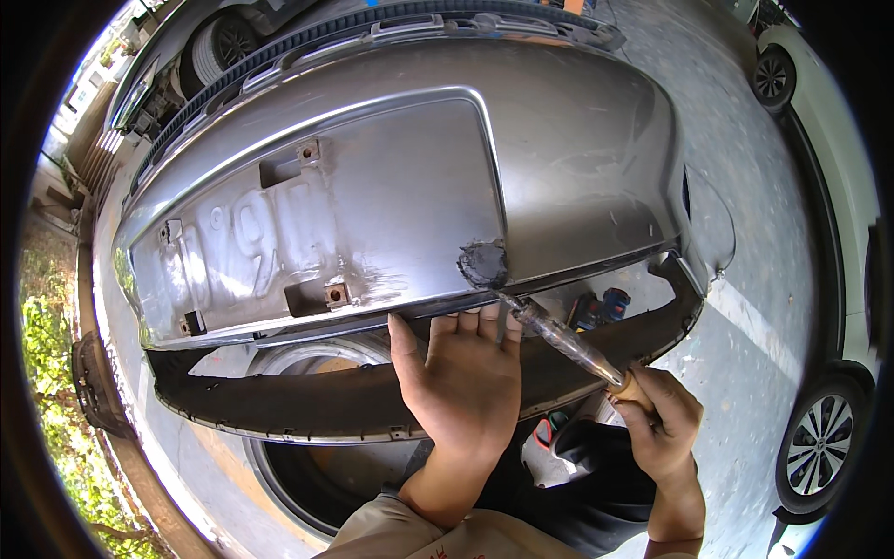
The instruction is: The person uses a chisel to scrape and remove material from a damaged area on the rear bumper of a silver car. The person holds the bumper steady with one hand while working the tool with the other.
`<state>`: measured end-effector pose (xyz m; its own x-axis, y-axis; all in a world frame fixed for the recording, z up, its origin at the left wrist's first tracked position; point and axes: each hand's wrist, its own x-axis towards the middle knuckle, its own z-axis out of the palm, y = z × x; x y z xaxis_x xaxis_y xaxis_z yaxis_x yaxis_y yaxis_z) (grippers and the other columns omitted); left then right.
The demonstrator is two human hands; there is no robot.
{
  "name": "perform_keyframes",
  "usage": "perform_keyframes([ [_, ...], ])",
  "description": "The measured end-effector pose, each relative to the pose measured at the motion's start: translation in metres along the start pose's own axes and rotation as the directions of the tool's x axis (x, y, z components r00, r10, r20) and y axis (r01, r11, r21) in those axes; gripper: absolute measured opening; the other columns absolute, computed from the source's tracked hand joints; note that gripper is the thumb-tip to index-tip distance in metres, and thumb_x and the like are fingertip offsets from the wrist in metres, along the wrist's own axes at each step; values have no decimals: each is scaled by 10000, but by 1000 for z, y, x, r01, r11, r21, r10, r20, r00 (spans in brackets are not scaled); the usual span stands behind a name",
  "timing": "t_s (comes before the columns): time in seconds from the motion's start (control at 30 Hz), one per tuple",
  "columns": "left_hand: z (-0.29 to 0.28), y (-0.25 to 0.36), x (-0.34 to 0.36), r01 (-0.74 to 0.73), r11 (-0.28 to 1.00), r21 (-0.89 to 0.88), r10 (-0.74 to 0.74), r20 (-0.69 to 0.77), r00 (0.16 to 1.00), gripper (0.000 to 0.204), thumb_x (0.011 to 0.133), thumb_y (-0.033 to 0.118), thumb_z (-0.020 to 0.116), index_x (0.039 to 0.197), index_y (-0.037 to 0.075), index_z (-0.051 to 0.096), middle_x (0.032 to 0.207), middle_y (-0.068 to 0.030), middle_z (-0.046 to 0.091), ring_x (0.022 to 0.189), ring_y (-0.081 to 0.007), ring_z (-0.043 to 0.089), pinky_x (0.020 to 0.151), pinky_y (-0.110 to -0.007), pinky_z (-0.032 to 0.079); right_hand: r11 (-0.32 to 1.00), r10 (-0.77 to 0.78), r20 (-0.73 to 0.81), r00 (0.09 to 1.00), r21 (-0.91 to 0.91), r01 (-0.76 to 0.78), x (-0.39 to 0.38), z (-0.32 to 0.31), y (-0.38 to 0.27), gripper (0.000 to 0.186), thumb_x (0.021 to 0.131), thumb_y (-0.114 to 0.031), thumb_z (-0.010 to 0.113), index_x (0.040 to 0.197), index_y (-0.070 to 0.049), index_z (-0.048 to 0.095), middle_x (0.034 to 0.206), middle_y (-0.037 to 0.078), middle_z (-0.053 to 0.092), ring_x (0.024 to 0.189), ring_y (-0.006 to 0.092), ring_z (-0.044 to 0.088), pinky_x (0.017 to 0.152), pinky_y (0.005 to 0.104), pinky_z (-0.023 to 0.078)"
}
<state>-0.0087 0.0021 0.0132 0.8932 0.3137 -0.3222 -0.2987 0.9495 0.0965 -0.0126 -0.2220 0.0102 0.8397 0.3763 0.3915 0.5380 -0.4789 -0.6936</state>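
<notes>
Beige shirt (391,534) closest. Left hand (466,377) spread, palm up, fingers at lower edge of grey car bumper cover (577,168). Right hand (663,424) gripping wooden-handled soldering iron (562,335), tip at dark patch (481,265) near that edge. Patch rough; work seems part-done, smoothing left.

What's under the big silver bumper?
Beneath the bumper, I can see part of a black tire and a blue-and-black object. The bumper covers much of the tire, so that part can't be seen.
</notes>
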Motion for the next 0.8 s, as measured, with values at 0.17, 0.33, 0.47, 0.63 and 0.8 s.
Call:
perform_keyframes([
  [0.17,1,0,1,-2,1000,3,2,-35,999,570,1006,636,535,1013,88,691,1064,-38,700,1103,-199,585,1073,-385,349,999,-21,-23,1000,-41,20,-2,4,3,456,802,5,838,1229,56,685,982,220,747,832,324,770,723,368,612],
  [0.33,2,-1,0,-9,1000,6,10,-41,999,569,1005,637,537,976,89,687,1040,-32,689,1092,-197,573,1064,-387,345,995,-42,-41,998,-89,38,-4,4,6,468,779,12,846,1220,47,694,993,220,748,839,337,769,727,377,617],
  [0.47,3,-1,0,-10,1000,7,11,-52,999,573,1004,640,535,952,90,685,1031,-34,685,1084,-202,571,1055,-390,344,994,-34,-45,998,-106,29,-6,5,6,460,774,5,850,1208,42,703,1007,213,749,852,341,767,737,383,618],
  [0.63,4,-1,0,-17,1000,19,19,-56,998,574,1003,643,535,939,91,679,1026,-35,680,1087,-203,567,1057,-392,339,990,-55,-64,996,-132,46,-6,7,6,459,768,-2,857,1201,36,709,1011,204,749,854,339,765,739,380,617],
  [0.8,3,-1,0,-11,1000,25,12,-38,999,573,1002,645,536,950,93,680,1042,-33,680,1108,-200,562,1076,-399,330,991,-44,-75,996,-130,34,-7,7,8,460,762,-9,866,1194,40,713,1009,205,747,850,337,765,736,376,616],
])
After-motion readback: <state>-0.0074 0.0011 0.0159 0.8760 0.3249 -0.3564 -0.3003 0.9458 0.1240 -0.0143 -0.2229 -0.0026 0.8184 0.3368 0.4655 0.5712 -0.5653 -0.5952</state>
